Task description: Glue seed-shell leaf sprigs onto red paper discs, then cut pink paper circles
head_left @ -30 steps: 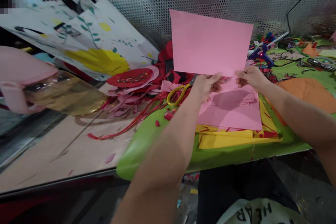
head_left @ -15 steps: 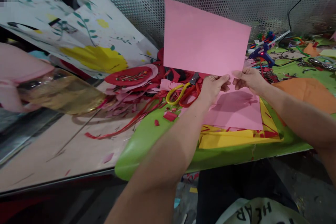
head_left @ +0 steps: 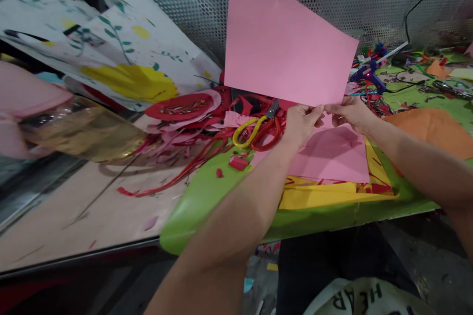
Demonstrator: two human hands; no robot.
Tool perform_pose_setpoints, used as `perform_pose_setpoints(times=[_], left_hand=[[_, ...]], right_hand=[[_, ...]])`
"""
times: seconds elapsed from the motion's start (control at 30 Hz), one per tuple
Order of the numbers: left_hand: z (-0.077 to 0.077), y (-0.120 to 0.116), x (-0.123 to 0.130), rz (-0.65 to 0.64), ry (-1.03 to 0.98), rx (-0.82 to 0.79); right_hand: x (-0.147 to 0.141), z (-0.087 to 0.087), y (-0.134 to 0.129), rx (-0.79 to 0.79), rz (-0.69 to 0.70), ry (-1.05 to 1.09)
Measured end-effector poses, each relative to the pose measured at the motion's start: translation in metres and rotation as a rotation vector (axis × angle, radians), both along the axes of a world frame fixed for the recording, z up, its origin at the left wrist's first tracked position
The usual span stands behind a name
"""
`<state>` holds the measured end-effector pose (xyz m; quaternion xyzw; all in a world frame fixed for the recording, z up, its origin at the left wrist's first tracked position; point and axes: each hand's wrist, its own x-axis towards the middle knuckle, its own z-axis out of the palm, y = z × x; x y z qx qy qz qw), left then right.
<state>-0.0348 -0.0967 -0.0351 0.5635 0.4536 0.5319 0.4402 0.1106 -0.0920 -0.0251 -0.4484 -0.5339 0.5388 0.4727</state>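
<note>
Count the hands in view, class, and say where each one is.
2: the left hand at the lower edge of the raised pink sheet, the right hand just right of it, at the same edge.

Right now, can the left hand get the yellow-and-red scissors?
Probably yes: the scissors lie beside the left grip, and nothing seems to cover them, though it seems to hold the pink sheet and might need to let go.

- Even, cool light, apparently from above, on the pink sheet (head_left: 284,39).
- Soft shadow across the paper (head_left: 332,160) beneath it.
- Glare on the gold bag (head_left: 86,133), left.
- Red glow on the glue gun (head_left: 371,78), upper right.
- Dim floor (head_left: 443,261), lower right.
- Edges stretched; far left soft.
</note>
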Motion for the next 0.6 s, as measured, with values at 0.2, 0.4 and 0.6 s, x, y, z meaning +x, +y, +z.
perform_pose_setpoints(times=[0.2,0.4,0.6], left_hand=[[0.0026,-0.0024,-0.0014,0.006,0.051,0.023],[-0.0029,0.0017,-0.0013,0.022,0.012,0.031],[-0.0052,0.0054,-0.0025,-0.012,-0.138,0.035]], right_hand=[[-0.0028,0.0017,0.0018,0.082,-0.024,-0.092],[-0.0043,0.0049,0.0018,0.111,-0.045,-0.134],[-0.0026,0.0042,0.0046,0.147,-0.018,-0.141]])
